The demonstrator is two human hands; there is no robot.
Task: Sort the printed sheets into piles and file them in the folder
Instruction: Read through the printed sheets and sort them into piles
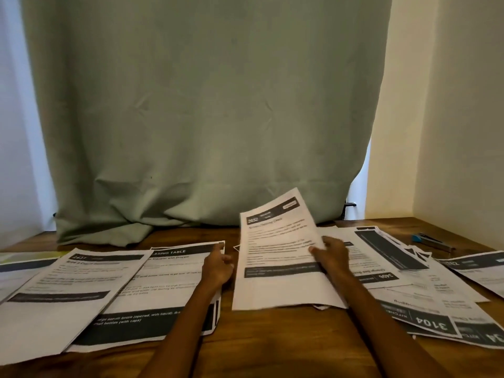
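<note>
Head view: right hand (pixel 331 256) at about 5 o'clock of centre, thumb and fingers pinching the right edge of a raised printed sheet (pixel 281 255), top tilted up off the wooden surface (pixel 272 342). Left hand (pixel 218 266) just beside it at 7 o'clock, fingers loosely curled, resting on a pile headed "SSING TABLE" (pixel 163 290), gripping nothing. Another pile (pixel 62 293) overlapping that one at 8 o'clock. Scattered upside-down sheets (pixel 425 296) at 4 o'clock. Blue stapler (pixel 431 240) at 3 o'clock. Green curtain (pixel 204 105) behind.
</note>
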